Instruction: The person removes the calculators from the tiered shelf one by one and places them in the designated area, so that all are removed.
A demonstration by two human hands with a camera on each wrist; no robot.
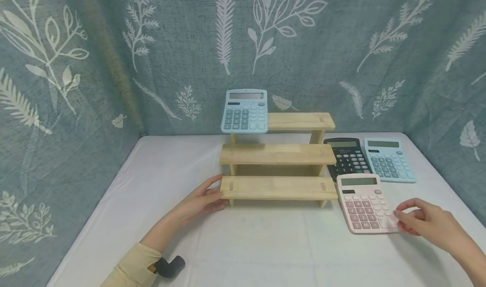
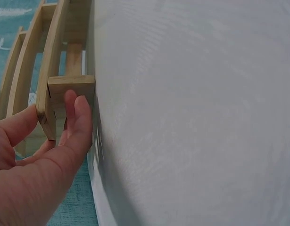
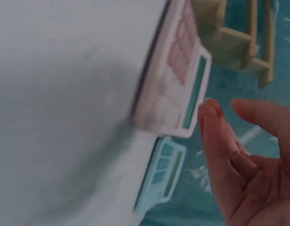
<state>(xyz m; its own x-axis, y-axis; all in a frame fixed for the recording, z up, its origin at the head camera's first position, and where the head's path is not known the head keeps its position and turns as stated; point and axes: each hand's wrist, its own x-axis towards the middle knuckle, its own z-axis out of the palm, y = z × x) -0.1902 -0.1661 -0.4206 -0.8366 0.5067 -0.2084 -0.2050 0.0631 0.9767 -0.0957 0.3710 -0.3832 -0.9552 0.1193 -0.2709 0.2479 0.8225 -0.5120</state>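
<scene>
A three-step wooden stand (image 1: 279, 188) is on the white-covered table, and my left hand (image 1: 203, 200) holds the left end of its lowest step. In the left wrist view the thumb (image 2: 24, 123) lies against the board's edge, with fingers bent in below it. A pink calculator (image 1: 362, 202) lies face up at the stand's right front corner. Beside its lower right edge hovers my right hand (image 1: 429, 219), fingers loosely bent. The right wrist view shows a gap between thumb and fingertips (image 3: 211, 110), with nothing in it. A light blue calculator (image 1: 244, 112) leans back on the top step, at its left end.
Behind the pink calculator lie a black calculator (image 1: 347, 156), partly covered by the stand and the pink one, and another light blue calculator (image 1: 389, 160). A grey-green curtain (image 1: 182, 46) with white leaf patterns hangs around the table. Near the left sleeve is a dark curved piece (image 1: 172, 267).
</scene>
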